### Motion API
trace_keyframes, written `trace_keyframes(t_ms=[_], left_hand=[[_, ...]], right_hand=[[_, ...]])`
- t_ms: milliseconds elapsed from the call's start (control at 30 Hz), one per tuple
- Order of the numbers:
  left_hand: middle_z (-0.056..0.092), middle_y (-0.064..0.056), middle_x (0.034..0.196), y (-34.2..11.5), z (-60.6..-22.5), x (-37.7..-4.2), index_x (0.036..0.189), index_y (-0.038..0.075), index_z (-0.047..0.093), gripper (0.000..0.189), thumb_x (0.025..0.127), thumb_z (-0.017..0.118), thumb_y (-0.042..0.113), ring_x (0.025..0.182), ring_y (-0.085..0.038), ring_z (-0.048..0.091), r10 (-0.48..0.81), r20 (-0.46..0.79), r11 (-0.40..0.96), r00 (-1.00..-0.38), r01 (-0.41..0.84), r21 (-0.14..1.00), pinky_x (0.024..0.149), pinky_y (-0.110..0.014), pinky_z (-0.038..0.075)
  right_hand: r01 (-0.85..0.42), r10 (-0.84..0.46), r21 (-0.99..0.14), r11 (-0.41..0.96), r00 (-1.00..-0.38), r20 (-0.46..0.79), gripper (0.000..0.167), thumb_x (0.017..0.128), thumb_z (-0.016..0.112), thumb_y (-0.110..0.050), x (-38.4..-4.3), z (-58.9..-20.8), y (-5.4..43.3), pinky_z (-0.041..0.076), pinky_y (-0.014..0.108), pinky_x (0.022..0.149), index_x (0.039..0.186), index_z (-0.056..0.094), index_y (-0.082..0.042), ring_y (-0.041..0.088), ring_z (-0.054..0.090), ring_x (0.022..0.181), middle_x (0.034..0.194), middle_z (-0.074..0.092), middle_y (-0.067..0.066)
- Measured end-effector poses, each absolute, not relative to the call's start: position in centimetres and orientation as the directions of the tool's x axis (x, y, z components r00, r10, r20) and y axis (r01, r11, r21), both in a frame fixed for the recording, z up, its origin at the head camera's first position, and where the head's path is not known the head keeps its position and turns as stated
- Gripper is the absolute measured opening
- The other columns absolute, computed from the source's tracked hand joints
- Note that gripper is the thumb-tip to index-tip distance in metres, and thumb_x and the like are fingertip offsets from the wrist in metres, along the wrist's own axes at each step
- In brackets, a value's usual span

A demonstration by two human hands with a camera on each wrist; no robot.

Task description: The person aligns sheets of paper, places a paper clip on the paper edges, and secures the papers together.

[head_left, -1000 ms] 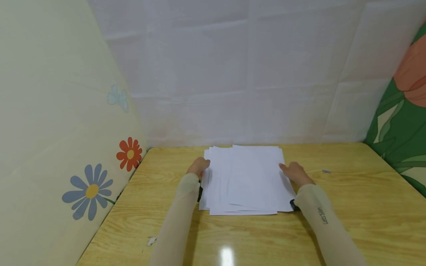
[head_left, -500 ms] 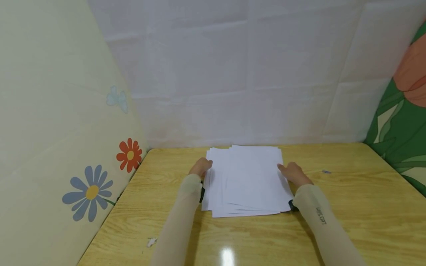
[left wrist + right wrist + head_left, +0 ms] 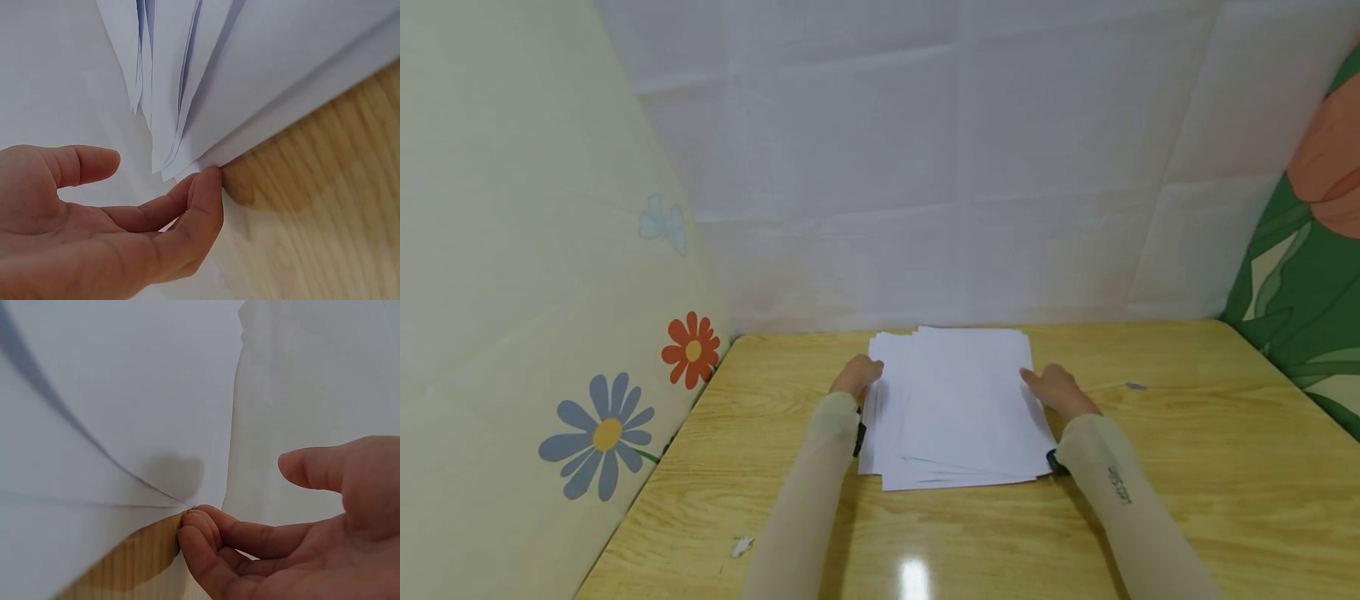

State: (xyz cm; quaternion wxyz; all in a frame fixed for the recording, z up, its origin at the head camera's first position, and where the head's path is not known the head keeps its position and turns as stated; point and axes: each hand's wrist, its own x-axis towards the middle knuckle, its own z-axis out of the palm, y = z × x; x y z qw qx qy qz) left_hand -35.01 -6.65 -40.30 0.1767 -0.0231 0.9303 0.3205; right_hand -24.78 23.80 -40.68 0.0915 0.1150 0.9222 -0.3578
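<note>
A loose stack of white paper sheets [image 3: 970,400] lies on the wooden table, its edges uneven and its sheets fanned at the left and front. Along the left edge is my left hand [image 3: 857,377]; in the left wrist view its bent fingertips [image 3: 209,178] touch the paper's lower edge while the thumb [image 3: 94,164] stays apart from the sheets. On the opposite side, my right hand [image 3: 1060,390] has its fingertips [image 3: 199,519] against the right edge, the thumb [image 3: 309,467] lifted away. Neither hand pinches the paper.
The yellow wood-grain table [image 3: 985,542] ends at a white cloth backdrop [image 3: 850,167]. A small dark bluish object [image 3: 1137,386] lies right of the stack. A white scrap or worn patch [image 3: 742,547] shows near the left forearm. A flower-printed panel [image 3: 602,250] stands at left.
My left hand has shifted slightly right and my right hand slightly left. The sheets have slid closer together between them, so the stack is narrower than before.
</note>
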Motion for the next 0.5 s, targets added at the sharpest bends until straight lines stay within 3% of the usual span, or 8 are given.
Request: trace_keyframes(t_ms=[267, 500], left_hand=[[0.044, -0.008, 0.068, -6.36, -40.26, -34.77, 0.116, -0.007, 0.055, 0.037, 0.1, 0.041, 0.024, 0.048, -0.015, 0.036, 0.075, -0.329, 0.79, -0.941, -0.145, 0.596, 0.045, -0.027, 0.033], [0.053, -0.014, 0.087, -5.95, -40.36, -34.63, 0.122, -0.008, 0.053, 0.04, 0.101, 0.042, 0.024, 0.058, -0.018, 0.04, 0.09, -0.319, 0.782, -0.943, -0.132, 0.609, 0.052, -0.028, 0.036]], right_hand=[[0.22, 0.126, -0.643, 0.733, -0.974, -0.19, 0.06, 0.101, 0.036, -0.027, -24.86, -40.74, 23.5, 0.041, 0.055, 0.095, 0.122, 0.036, 0.029, 0.05, 0.05, 0.108, 0.12, 0.044, 0.046], [0.218, 0.123, -0.647, 0.73, -0.974, -0.189, 0.06, 0.101, 0.037, -0.026, -25.03, -40.96, 23.37, 0.041, 0.055, 0.095, 0.122, 0.036, 0.029, 0.05, 0.05, 0.109, 0.121, 0.044, 0.045]])
